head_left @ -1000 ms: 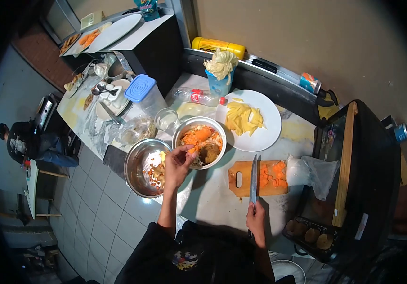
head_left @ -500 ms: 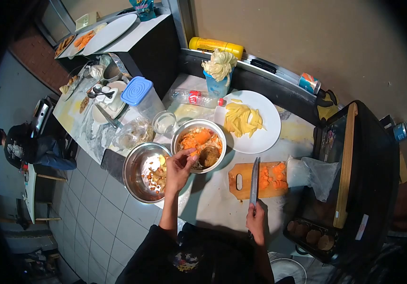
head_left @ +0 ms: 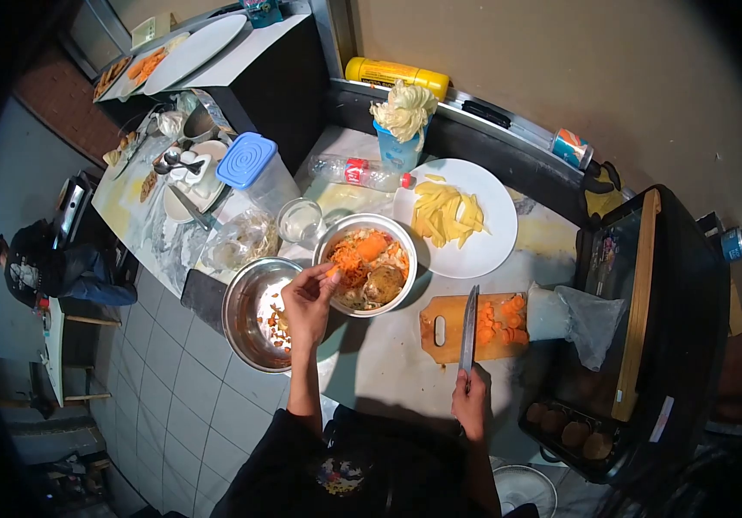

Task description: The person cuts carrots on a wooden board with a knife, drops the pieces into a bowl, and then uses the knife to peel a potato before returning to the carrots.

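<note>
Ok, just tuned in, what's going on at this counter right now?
A person is preparing vegetables at a kitchen counter. The right hand holds a knife, its blade over the wooden cutting board beside the chopped carrot. The left hand pinches a bit of carrot at the edge of the steel bowl of vegetables, next to a second steel bowl with scraps in it. A plate of potato sticks sits behind.

Dim room, overhead light on my desk (head_left: 388, 363); glare in the steel bowl (head_left: 246, 332), heavy fisheye, black vignette at edges, corners soft, far floor murky.
</note>
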Tool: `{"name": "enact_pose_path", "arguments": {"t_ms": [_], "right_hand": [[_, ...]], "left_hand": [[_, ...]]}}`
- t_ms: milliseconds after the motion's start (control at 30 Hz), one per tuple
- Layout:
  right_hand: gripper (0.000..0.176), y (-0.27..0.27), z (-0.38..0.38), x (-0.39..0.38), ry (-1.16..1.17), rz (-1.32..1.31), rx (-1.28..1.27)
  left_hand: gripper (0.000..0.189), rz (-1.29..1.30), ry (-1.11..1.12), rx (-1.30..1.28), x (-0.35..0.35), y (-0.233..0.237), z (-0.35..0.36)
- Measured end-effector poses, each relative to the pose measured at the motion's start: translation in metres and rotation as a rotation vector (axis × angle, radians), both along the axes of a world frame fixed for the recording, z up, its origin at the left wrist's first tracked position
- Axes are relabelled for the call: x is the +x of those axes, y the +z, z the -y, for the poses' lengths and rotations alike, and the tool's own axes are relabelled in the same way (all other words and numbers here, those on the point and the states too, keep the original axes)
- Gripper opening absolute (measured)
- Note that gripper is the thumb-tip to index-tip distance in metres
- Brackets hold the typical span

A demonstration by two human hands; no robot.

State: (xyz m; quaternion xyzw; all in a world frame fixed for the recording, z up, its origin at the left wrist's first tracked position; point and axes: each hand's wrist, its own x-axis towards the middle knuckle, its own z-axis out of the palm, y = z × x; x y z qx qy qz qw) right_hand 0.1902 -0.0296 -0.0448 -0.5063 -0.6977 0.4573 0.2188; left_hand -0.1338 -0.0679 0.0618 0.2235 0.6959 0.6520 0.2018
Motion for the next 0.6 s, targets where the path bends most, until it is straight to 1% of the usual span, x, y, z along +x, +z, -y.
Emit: {"name": "enact_pose_path", "arguments": {"t_ms": [133, 167, 233, 267, 333, 367, 400, 433, 467, 533, 600], "right_hand": [[0.024, -0.002, 0.001, 0.001, -0.010, 0.004, 0.004], [0.024, 0.006, 0.001, -0.001, -0.010, 0.006, 0.001], [0.023, 0.021, 0.000, -0.006, -0.092, 0.021, -0.180], [0.023, 0.022, 0.000, -0.007, -0.095, 0.025, -0.185], [0.024, 0.023, -0.001, -0.007, -0.094, 0.019, -0.213], [0.024, 0.030, -0.002, -0.009, -0.101, 0.023, -0.218], [0.024, 0.039, -0.003, -0.012, -0.115, 0.013, -0.276], [0.024, 0.045, -0.004, -0.015, -0.129, 0.002, -0.335], [0.024, 0.045, -0.004, -0.017, -0.140, 0.003, -0.340], [0.023, 0.046, -0.003, -0.018, -0.158, -0.094, -0.328], [0.022, 0.042, -0.003, -0.018, -0.177, -0.112, -0.328]], "left_hand": [[0.021, 0.058, 0.042, 0.038, 0.001, 0.004, 0.002], [0.021, 0.085, -0.014, 0.000, 0.008, 0.013, 0.000], [0.022, 0.096, -0.136, -0.042, 0.022, 0.016, -0.006], [0.020, 0.086, -0.232, 0.032, 0.029, 0.013, -0.010], [0.019, 0.132, -0.397, -0.045, 0.052, 0.019, -0.019], [0.019, 0.154, -0.474, -0.062, 0.063, 0.013, -0.024], [0.018, 0.176, -0.552, -0.078, 0.075, 0.004, -0.029], [0.018, 0.125, -0.618, -0.085, 0.087, -0.005, -0.035], [0.017, 0.074, -0.684, -0.093, 0.097, -0.013, -0.041], [0.018, 0.040, -0.734, -0.147, 0.111, -0.028, -0.052], [0.016, -0.140, -0.795, -0.170, 0.120, -0.042, -0.061]]}}
